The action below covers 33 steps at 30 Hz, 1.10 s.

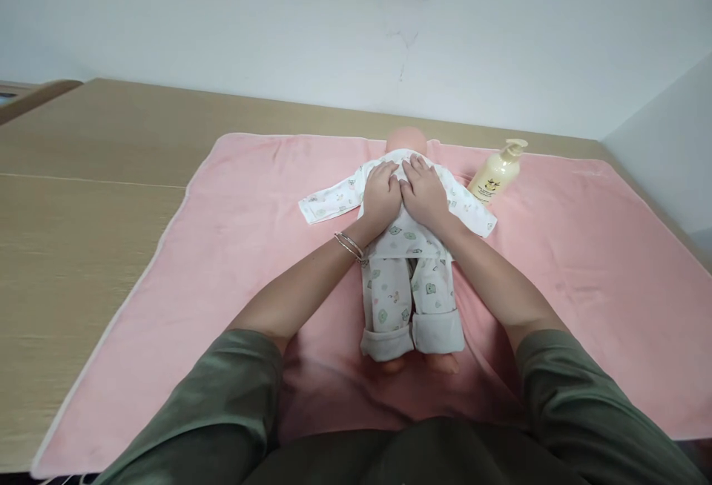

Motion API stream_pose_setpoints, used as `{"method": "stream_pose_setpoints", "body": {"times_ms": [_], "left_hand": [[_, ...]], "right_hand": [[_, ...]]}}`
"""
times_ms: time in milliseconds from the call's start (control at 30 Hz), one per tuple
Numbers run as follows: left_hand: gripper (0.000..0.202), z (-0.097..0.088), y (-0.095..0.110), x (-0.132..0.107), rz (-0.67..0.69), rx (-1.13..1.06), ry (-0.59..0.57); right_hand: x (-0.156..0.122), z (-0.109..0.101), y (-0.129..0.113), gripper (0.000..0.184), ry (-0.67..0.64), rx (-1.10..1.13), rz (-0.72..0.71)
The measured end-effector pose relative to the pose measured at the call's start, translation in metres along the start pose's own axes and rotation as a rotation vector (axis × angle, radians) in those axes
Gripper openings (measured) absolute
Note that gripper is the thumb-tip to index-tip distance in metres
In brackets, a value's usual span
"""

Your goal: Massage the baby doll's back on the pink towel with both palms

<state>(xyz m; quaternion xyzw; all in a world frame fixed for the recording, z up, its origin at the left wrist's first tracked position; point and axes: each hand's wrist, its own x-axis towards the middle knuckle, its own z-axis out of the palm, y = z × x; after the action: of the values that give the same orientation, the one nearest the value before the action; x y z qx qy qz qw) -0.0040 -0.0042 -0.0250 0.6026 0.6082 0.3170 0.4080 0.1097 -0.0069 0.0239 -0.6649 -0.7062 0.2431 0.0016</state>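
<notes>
A baby doll point(409, 236) in white printed pyjamas lies on a pink blanket point(250, 233), its head toward the wall and its bare feet toward me. Its face does not show; it appears to lie front down. Flat on the left side of the doll's upper back rests my left hand point(382, 192), fingers stretched out, bracelets on the wrist. Beside it, my right hand point(423, 190) lies open on the right side, the two thumbs close together. Both sleeves of the doll spread outward, and its trouser cuffs are rolled up.
Just right of the doll's sleeve, a pale yellow pump bottle point(495, 176) stands tilted on the blanket. The blanket covers much of a wooden table point(83, 248). A white wall point(311, 47) rises behind the table, with another wall at the right.
</notes>
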Motion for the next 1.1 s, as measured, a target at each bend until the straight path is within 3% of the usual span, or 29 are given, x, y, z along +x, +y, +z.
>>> {"method": "stream_pose_setpoints", "body": {"times_ms": [67,233,400,567,667,767,900,1000,1100], "left_hand": [[0.041,0.001,-0.001,-0.001,0.015,0.013,0.0],[0.046,-0.004,-0.002,0.004,0.012,0.103,-0.082],[0.052,-0.008,-0.008,0.014,-0.002,0.213,-0.213],[0.052,-0.008,0.005,0.003,0.028,0.32,-0.2],[0.052,-0.011,0.02,-0.005,0.072,0.405,-0.237],[0.052,-0.017,0.027,-0.001,0.068,0.431,-0.314],[0.054,-0.021,0.015,0.014,-0.026,0.313,-0.382],[0.054,-0.017,0.0,0.02,-0.03,0.256,-0.331],[0.053,-0.011,-0.009,0.018,-0.019,0.227,-0.268]], "right_hand": [[0.003,-0.001,0.01,0.052,-0.021,0.027,-0.032],[-0.005,0.0,0.009,0.061,0.015,-0.019,0.119],[-0.022,0.004,-0.013,0.057,0.038,-0.084,-0.092],[-0.002,-0.001,0.011,0.056,-0.089,0.009,-0.141],[0.01,-0.003,0.029,0.057,-0.073,0.071,-0.073],[0.007,0.0,0.027,0.059,-0.007,0.039,0.077],[-0.013,0.005,0.003,0.057,0.047,-0.054,0.053],[-0.025,0.008,-0.011,0.057,0.062,-0.092,-0.046],[-0.022,0.007,-0.01,0.057,0.031,-0.077,-0.101]]}}
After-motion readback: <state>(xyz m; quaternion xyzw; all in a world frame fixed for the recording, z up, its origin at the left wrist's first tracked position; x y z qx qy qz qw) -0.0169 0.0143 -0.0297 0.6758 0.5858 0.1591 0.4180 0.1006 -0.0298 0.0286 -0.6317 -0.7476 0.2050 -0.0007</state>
